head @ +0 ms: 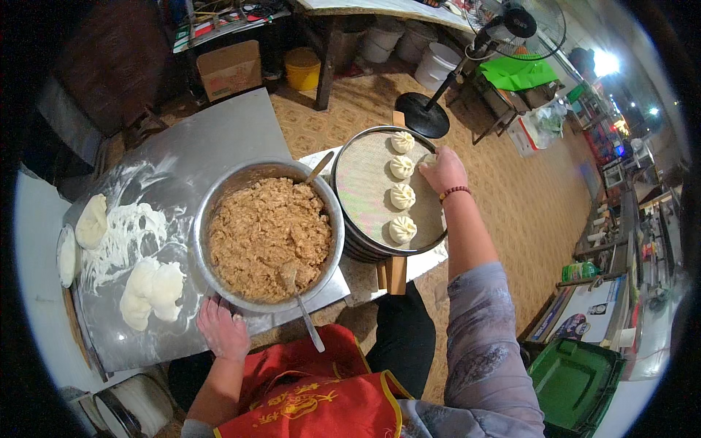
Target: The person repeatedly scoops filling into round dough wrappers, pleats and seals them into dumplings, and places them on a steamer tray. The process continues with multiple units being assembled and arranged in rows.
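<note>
My right hand [444,171] reaches over the right side of a round steamer tray [361,186] and has its fingers on a pleated bun [429,160], partly hidden by them. To its left, several pleated buns [402,196] stand in a line on the mesh. My left hand [223,328] rests at the table's front edge, its fingers near the metal bowl's rim, holding nothing that I can see. The large metal bowl [201,230] holds minced filling [268,235], with a spoon [310,323] and another utensil handle [320,167] in it. Dough pieces [152,290] lie on the floured metal table.
More dough [92,222] and a small dish [67,256] of white powder are at the table's left. A standing fan [423,114] is beyond the stacked steamer. A green bin [575,383] stands low right; a yellow bucket [302,70] and cardboard box [230,71] sit behind.
</note>
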`<action>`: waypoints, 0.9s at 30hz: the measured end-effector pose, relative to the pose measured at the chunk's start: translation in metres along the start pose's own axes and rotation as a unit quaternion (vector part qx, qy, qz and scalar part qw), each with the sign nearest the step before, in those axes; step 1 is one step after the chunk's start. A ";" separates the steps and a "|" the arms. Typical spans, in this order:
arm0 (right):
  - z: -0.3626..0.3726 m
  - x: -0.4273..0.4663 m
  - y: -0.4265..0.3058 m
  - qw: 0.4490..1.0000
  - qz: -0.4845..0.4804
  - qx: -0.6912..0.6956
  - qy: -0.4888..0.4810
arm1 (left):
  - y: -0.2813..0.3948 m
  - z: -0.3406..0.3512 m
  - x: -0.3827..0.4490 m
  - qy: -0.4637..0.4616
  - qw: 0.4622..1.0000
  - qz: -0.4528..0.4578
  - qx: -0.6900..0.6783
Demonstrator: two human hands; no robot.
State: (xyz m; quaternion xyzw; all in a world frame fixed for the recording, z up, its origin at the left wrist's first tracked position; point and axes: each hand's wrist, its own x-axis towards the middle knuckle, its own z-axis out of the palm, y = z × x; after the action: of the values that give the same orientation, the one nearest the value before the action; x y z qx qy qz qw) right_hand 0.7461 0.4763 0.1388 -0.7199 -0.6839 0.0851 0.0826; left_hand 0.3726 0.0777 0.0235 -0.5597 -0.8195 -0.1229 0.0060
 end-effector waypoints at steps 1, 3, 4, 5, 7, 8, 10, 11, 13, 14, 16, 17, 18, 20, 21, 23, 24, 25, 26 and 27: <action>0.000 0.000 -0.001 1.000 -0.002 -0.007 -0.004 | 0.000 0.000 0.000 -0.004 1.000 -0.005 0.001; -0.001 -0.001 0.000 1.000 -0.004 -0.022 -0.010 | -0.002 0.002 -0.001 -0.019 0.999 -0.023 0.015; -0.001 0.002 0.004 1.000 -0.014 -0.016 -0.012 | -0.002 0.003 -0.002 -0.026 0.999 -0.031 0.022; -0.001 0.008 0.013 1.000 -0.025 -0.009 -0.014 | -0.001 0.003 -0.002 -0.027 0.999 -0.034 0.023; 0.001 0.012 0.034 0.996 -0.003 0.094 0.004 | 0.002 0.001 0.001 -0.026 0.999 -0.037 0.023; 0.003 0.014 0.046 0.981 0.028 0.191 0.022 | 0.003 0.000 0.001 -0.026 0.999 -0.039 0.023; -0.010 0.007 0.060 0.955 0.085 0.273 0.076 | 0.005 0.000 0.003 -0.027 0.998 -0.044 0.019; -0.015 0.000 0.059 0.943 0.106 0.307 0.077 | 0.006 -0.001 0.002 -0.024 0.999 -0.042 0.021; -0.030 -0.025 0.053 0.912 0.155 0.373 0.076 | 0.006 -0.003 0.001 -0.023 0.999 -0.033 0.030; -0.020 -0.020 0.064 0.923 0.143 0.353 0.053 | 0.005 -0.003 0.002 -0.026 0.998 -0.041 0.030; -0.018 -0.028 0.057 0.972 0.090 0.215 0.036 | 0.006 0.000 0.003 -0.037 0.997 -0.055 0.030; -0.016 -0.031 0.050 0.978 0.075 0.188 0.039 | 0.007 0.000 0.004 -0.035 0.998 -0.050 0.027; -0.012 -0.033 0.044 0.984 0.061 0.162 0.039 | 0.007 -0.003 0.003 -0.036 0.998 -0.047 0.025; -0.005 -0.032 0.034 0.988 0.014 0.131 0.080 | 0.008 -0.002 0.004 -0.034 0.998 -0.043 0.026; -0.002 -0.030 0.029 0.988 -0.012 0.116 0.099 | 0.007 -0.002 0.003 -0.033 0.998 -0.044 0.029; 0.003 -0.028 0.022 0.988 -0.019 0.106 0.114 | 0.006 -0.001 0.002 -0.034 0.998 -0.042 0.031; 0.006 -0.028 0.018 0.987 -0.023 0.101 0.121 | 0.005 -0.002 0.000 -0.038 0.998 -0.041 0.030; 0.009 -0.025 0.015 0.987 -0.028 0.096 0.128 | 0.006 -0.003 0.000 -0.041 0.998 -0.040 0.028; 0.010 -0.021 0.013 0.989 -0.022 0.086 0.120 | 0.005 -0.003 0.001 -0.037 0.998 -0.037 0.025; 0.011 -0.018 0.012 0.991 -0.014 0.077 0.111 | 0.004 -0.003 0.000 -0.034 0.999 -0.033 0.022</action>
State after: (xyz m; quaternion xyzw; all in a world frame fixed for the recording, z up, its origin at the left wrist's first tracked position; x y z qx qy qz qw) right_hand 0.7538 0.4575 0.1252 -0.7069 -0.6718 0.0554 0.2145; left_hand 0.3759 0.0787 0.0274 -0.5364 -0.8395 -0.0855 -0.0138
